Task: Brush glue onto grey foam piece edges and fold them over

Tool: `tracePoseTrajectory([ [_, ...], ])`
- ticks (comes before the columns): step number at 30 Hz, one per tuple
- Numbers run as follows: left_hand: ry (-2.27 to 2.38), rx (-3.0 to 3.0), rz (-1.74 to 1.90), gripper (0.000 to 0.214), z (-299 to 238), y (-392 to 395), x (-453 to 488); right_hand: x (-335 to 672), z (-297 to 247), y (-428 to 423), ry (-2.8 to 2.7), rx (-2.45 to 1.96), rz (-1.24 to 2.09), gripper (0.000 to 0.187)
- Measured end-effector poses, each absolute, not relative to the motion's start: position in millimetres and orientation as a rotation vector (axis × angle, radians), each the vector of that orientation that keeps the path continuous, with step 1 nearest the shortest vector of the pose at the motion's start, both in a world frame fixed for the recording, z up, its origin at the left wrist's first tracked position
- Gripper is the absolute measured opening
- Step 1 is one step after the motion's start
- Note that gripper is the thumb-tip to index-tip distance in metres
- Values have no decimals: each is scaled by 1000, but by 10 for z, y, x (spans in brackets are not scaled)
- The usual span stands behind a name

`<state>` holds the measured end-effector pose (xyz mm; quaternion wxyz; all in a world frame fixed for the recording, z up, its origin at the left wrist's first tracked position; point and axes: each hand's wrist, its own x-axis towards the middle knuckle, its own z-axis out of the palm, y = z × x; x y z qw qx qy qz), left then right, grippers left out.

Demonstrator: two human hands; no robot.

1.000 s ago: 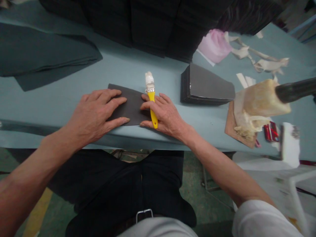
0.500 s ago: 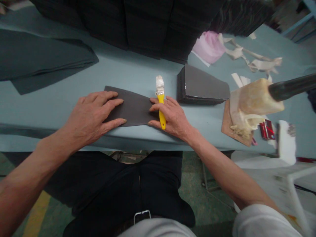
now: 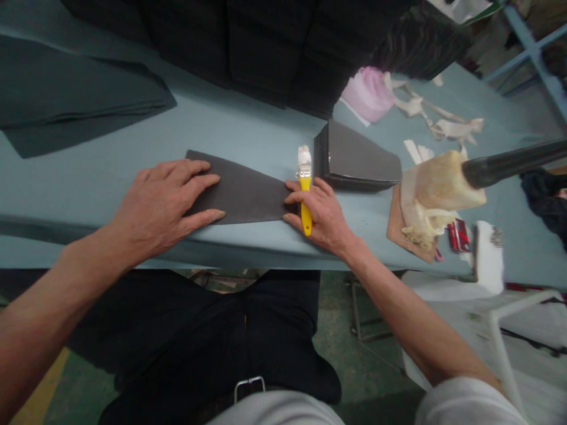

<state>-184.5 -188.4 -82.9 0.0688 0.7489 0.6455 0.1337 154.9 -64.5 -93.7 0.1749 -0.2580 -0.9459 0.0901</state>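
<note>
A dark grey tapered panel (image 3: 248,192) lies flat along the near edge of the table. Across its wide left end rests my left hand (image 3: 162,195), fingers spread and thumb by the near edge. My right hand (image 3: 325,212) is at the narrow right end, its fingertips touching the panel. Held in that same hand is a yellow-handled paintbrush (image 3: 306,203), its white-coated bristles pointing away from me. Just beyond the right hand stands a stack of similar grey panels (image 3: 363,156).
Tall dark stacks (image 3: 266,47) line the back of the blue-green table (image 3: 248,124). Dark folded sheets (image 3: 84,94) lie at left. On the right are a pink cloth (image 3: 370,94), a yellowed block with a black handle (image 3: 452,180) on a brown board (image 3: 396,227), and a red packet (image 3: 458,235).
My right hand, with the paintbrush, has slid right to the narrow end of the panel, uncovering more of it. My left hand stays in place. The view has shifted slightly.
</note>
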Motion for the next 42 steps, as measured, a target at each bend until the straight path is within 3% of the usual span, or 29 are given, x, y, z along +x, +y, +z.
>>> tracePoseTrajectory([
  [17, 1926, 2236, 476, 63, -863, -1894, -1822, 1580, -881, -832, -2531, -782, 114, 12],
  [26, 1936, 2255, 421, 67, -852, -1898, -1823, 1215, -891, -827, -2569, -768, 243, 26],
  [42, 1888, 2298, 360, 65, -753, -1869, -1877, 1154, -943, -837, -2638, -664, 366, 19],
])
